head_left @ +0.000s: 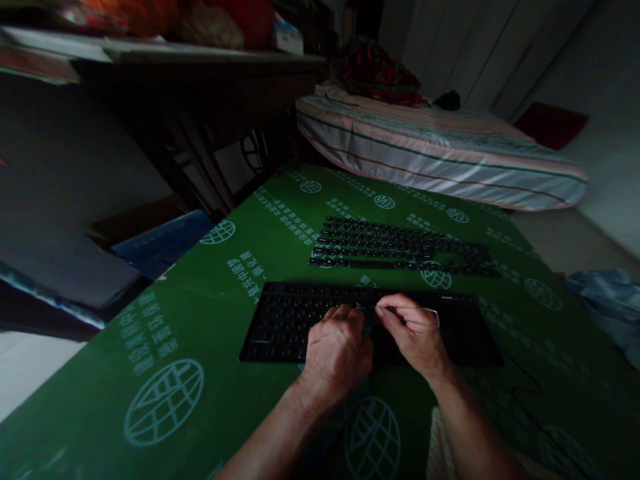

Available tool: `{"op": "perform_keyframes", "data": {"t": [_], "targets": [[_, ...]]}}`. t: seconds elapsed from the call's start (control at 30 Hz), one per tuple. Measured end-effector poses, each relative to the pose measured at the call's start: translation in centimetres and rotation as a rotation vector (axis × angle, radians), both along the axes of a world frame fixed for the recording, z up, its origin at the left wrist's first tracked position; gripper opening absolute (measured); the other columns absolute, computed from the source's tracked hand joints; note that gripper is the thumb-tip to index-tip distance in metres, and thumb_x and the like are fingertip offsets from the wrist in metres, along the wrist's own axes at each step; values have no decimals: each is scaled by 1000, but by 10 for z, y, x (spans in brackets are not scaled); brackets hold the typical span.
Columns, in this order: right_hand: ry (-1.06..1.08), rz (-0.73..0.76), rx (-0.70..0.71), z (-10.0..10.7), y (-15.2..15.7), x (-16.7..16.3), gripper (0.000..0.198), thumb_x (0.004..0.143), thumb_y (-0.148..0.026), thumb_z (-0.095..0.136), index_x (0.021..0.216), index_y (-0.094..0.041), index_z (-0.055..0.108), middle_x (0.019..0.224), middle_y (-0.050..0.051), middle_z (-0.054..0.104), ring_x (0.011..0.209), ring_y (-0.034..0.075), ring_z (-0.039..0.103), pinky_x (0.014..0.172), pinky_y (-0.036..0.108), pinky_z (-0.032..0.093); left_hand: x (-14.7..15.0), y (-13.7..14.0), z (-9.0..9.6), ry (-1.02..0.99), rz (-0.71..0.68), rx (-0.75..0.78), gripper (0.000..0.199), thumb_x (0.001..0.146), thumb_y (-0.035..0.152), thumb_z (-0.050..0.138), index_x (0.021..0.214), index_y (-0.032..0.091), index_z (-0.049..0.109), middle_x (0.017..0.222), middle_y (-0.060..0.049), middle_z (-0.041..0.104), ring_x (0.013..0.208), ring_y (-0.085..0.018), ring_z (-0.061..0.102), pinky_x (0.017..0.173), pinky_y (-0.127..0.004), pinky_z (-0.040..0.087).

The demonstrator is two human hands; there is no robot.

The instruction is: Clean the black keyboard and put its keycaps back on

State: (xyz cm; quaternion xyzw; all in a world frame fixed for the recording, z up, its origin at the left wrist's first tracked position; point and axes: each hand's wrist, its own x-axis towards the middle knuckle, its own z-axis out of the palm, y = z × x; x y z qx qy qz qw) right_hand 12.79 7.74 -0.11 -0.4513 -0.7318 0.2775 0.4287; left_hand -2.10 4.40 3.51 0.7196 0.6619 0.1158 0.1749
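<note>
A black keyboard point(285, 327) lies on a green table, with rows of small raised sockets showing on its left part where keycaps are off. My left hand point(340, 343) is closed over its middle, knuckles up. The fingertips are hidden, so what they hold, if anything, cannot be made out. Close by on the right, my right hand point(413, 333) pinches a thin bent wire point(438, 319) between thumb and forefinger. The wire's squared end sticks out beyond the knuckles. Behind the keyboard, loose black keycaps point(370, 247) lie in rows laid out like a keyboard.
The green tabletop point(215, 333) carries printed globe marks. A keyboard cable point(523, 389) runs off its right side. Farther back are a bed point(435, 153) with striped covering and a dark table point(200, 60) with bags on it. Blue cloth point(605, 307) lies at right.
</note>
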Motion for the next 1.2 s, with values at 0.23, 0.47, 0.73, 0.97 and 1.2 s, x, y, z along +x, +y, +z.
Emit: {"op": "perform_keyframes", "data": {"t": [0.23, 0.47, 0.73, 0.97, 1.2], "targets": [[2, -2, 11, 1, 0, -1, 12, 85, -22, 55, 82, -19, 66, 72, 1, 68, 62, 12, 62, 64, 19, 51, 0, -1, -3, 0, -5, 13, 20, 74, 15, 46, 86, 18, 61, 90, -6, 66, 89, -22, 62, 78, -32, 48], [16, 5, 1, 1, -1, 0, 12, 85, -21, 54, 82, -19, 66, 72, 1, 68, 63, 12, 63, 62, 19, 51, 0, -2, -3, -11, -3, 13, 20, 74, 15, 46, 86, 18, 62, 89, -6, 66, 88, -23, 61, 77, -32, 48], [6, 9, 5, -1, 0, 0, 11, 86, -21, 54, 83, -19, 65, 74, 1, 68, 64, 11, 62, 65, 19, 51, 1, -3, -4, -18, -23, 38, 22, 73, 14, 45, 88, 17, 62, 90, -6, 65, 90, -23, 61, 79, -33, 48], [31, -1, 9, -1, -1, 0, 12, 85, -23, 55, 84, -19, 66, 75, 2, 69, 64, 12, 63, 65, 20, 52, 0, -2, -1, -9, -20, 10, 19, 74, 15, 46, 86, 17, 61, 89, -6, 65, 87, -23, 61, 77, -33, 49], [25, -3, 2, 1, -1, 2, 12, 84, -22, 56, 82, -18, 67, 74, 2, 70, 64, 12, 64, 64, 19, 52, 2, -3, -6, -26, -42, 44, 23, 72, 13, 46, 87, 16, 62, 89, -7, 65, 89, -24, 61, 80, -34, 49]]}}
